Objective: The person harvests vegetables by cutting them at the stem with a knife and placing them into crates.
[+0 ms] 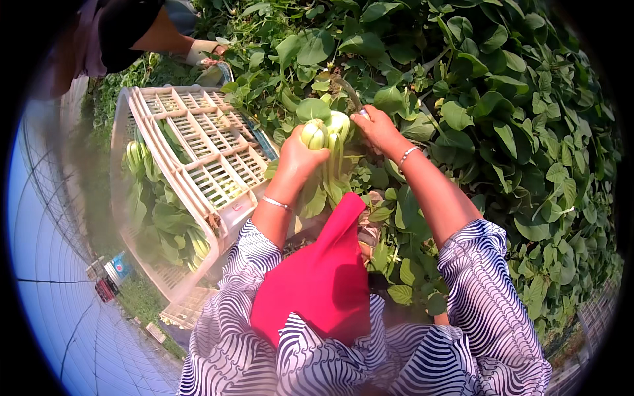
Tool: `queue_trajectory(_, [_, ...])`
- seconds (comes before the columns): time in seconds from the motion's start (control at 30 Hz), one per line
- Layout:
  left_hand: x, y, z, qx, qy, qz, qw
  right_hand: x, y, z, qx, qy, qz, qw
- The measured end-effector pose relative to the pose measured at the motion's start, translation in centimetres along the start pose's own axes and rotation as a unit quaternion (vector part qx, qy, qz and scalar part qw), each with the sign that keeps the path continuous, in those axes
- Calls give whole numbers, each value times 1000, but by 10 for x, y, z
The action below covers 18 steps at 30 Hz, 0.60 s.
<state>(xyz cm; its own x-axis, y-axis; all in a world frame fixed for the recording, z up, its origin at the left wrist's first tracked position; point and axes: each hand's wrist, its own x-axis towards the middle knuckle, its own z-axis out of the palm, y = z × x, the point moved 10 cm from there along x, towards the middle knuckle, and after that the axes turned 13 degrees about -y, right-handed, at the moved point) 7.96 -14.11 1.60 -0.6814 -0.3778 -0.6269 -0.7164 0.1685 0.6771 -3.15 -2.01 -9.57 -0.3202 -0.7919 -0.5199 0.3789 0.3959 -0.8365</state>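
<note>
My left hand (300, 152) is closed around a head of leafy greens (314, 133) with pale, thick stalks. Another head (337, 126) rests against it on the right, its stalks hanging down; whether the same hand holds it too, I cannot tell. In my right hand (377, 129) is a sickle (349, 93), its curved, soiled blade pointing up and left among the plants. Only a bit of its handle shows between the fingers. Growing leafy greens (455, 114) spread ahead and to the right.
A pale plastic crate (190, 148) with slatted sides stands tilted at my left, greens (171, 218) inside. Beyond it a co-worker's gloved hand (202, 51) reaches into the plants. Farther left are a blue and white bucket (118, 268) and a red container (105, 289).
</note>
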Motion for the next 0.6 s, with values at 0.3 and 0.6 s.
queue_trajectory(0.3, [-22,32,46,75,-94,76,990,-23,-49,-37,139,129,-79,979])
queue_trajectory(0.6, [-32,38,47,102,-126,57,985,17,-41,-35,-51,120,-45,990])
